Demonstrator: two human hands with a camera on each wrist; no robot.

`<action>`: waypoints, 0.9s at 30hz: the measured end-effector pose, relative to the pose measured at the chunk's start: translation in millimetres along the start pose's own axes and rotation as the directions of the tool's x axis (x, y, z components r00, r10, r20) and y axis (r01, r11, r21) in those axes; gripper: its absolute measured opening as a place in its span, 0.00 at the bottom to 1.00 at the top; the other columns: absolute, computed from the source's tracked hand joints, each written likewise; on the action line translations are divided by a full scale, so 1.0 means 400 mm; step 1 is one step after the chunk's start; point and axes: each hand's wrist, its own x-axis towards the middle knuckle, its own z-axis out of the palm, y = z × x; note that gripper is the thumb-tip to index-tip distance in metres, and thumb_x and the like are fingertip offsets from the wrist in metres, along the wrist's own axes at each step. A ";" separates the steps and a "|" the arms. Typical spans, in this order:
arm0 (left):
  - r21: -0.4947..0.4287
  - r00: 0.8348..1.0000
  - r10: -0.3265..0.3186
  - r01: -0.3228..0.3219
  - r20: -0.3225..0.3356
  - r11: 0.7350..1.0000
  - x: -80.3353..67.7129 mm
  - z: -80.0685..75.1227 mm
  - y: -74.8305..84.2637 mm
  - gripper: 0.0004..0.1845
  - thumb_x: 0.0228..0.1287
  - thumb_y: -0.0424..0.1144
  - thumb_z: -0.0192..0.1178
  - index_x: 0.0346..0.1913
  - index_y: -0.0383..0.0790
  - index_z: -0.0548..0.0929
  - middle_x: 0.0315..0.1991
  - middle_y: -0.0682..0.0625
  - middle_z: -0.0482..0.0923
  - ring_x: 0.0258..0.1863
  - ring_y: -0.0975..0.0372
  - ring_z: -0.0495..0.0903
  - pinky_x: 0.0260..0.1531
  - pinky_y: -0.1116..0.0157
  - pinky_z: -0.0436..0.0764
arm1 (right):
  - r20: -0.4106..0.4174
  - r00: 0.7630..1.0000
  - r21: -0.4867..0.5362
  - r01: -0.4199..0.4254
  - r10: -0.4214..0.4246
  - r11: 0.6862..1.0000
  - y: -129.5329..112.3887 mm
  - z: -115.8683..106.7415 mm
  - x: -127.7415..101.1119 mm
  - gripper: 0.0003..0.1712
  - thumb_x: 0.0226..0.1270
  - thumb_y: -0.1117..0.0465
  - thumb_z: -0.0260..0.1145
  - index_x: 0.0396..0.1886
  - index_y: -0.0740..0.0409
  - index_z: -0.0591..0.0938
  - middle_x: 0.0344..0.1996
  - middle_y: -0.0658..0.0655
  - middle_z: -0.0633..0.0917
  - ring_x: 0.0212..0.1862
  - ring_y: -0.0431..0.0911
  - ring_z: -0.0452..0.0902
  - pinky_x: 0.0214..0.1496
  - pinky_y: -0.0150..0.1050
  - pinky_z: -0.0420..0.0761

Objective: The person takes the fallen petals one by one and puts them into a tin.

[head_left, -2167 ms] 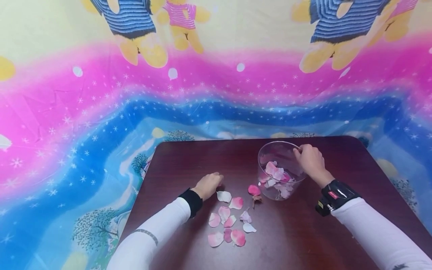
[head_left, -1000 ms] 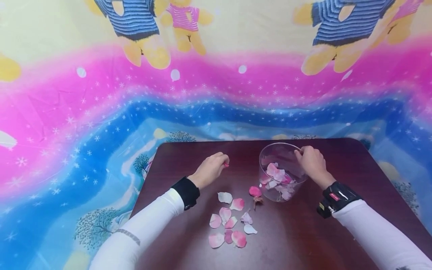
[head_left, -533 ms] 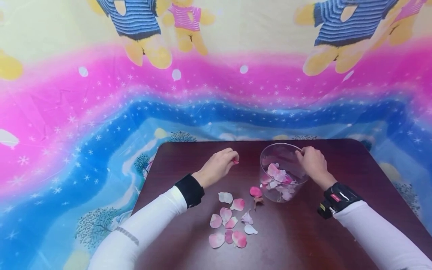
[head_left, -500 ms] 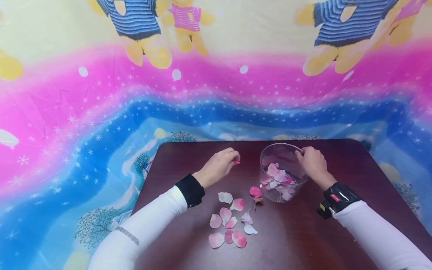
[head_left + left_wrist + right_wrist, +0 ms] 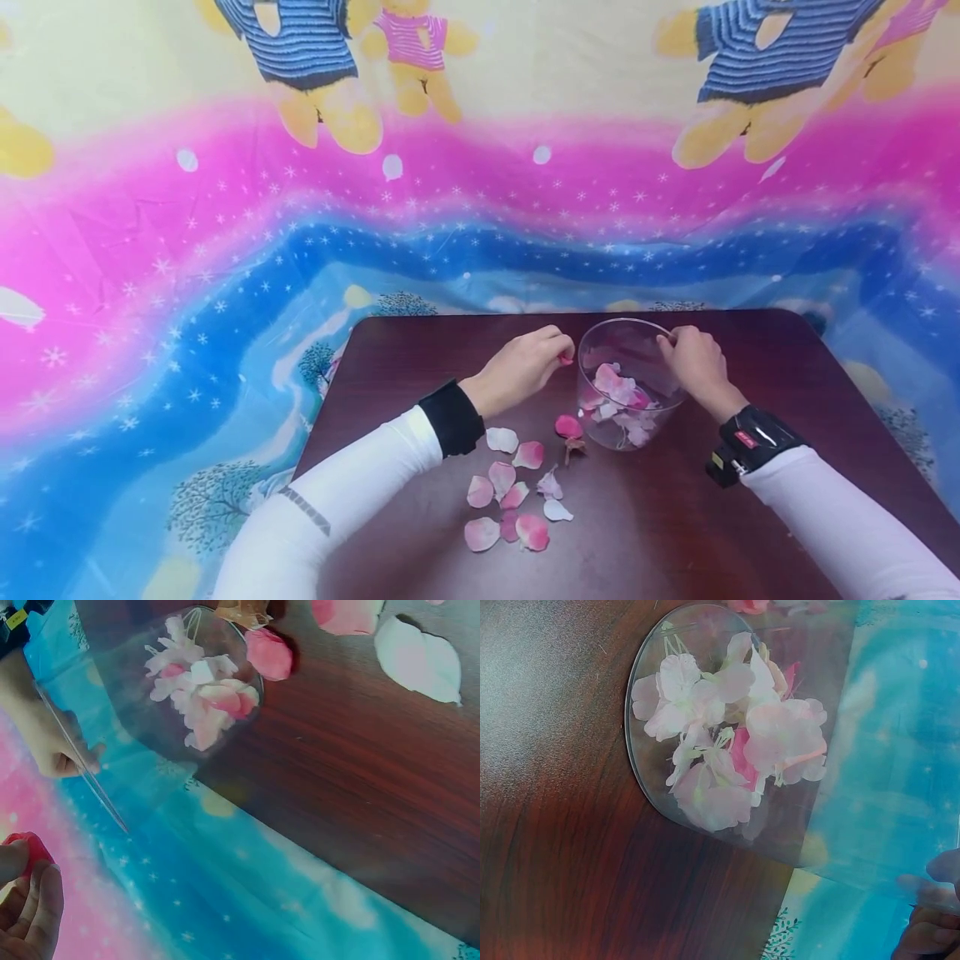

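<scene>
My left hand (image 5: 525, 365) pinches a deep pink petal (image 5: 36, 851) between thumb and fingers, just left of the container's rim in the head view. A clear round container (image 5: 632, 406) stands on the table with pale pink and white blossoms (image 5: 712, 735) and petals heaped at its bottom. At its right side, my right hand (image 5: 696, 367) grips the rim, thumb on the inner side. Loose petals lie to the left of the container: a bright pink petal (image 5: 568, 426) close to its base, a white petal (image 5: 502, 439), and several pink-and-white petals (image 5: 501, 480).
A shrivelled brown flower piece (image 5: 574, 449) lies beside the bright pink petal. A pale lilac blossom (image 5: 549, 484) and a small white petal (image 5: 557, 510) are nearer the front. Behind the dark wooden table (image 5: 427, 358) hangs a printed cloth (image 5: 480, 183).
My left hand has lifted from the table near the white petal with a pink petal and moved right to the container's rim. My right hand keeps its grip on the container.
</scene>
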 end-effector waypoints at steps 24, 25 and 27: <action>0.196 0.880 -0.054 -0.045 0.473 0.979 0.107 0.100 0.111 0.44 0.71 0.70 0.48 0.82 0.65 0.41 0.84 0.52 0.46 0.84 0.56 0.45 0.80 0.54 0.55 | 0.007 1.000 0.004 -0.009 0.009 1.000 -0.001 -0.001 0.000 0.18 0.74 0.55 0.60 0.35 0.68 0.85 0.24 0.64 0.84 0.27 0.57 0.78 0.24 0.46 0.72; 0.200 0.870 -0.066 -0.038 0.488 0.979 0.103 0.105 0.112 0.45 0.69 0.73 0.45 0.81 0.68 0.38 0.84 0.53 0.43 0.84 0.55 0.41 0.81 0.51 0.53 | 0.006 1.000 0.003 -0.006 0.006 1.000 -0.001 -0.002 0.001 0.18 0.74 0.56 0.60 0.35 0.68 0.85 0.23 0.64 0.84 0.27 0.56 0.78 0.24 0.46 0.71; 0.194 0.864 -0.088 -0.012 0.496 0.981 0.097 0.110 0.113 0.44 0.68 0.75 0.42 0.80 0.72 0.36 0.84 0.55 0.39 0.84 0.55 0.37 0.81 0.50 0.50 | 0.006 1.000 0.006 -0.003 0.003 1.000 -0.001 -0.004 0.002 0.18 0.74 0.56 0.60 0.35 0.68 0.84 0.21 0.63 0.82 0.25 0.54 0.77 0.23 0.44 0.70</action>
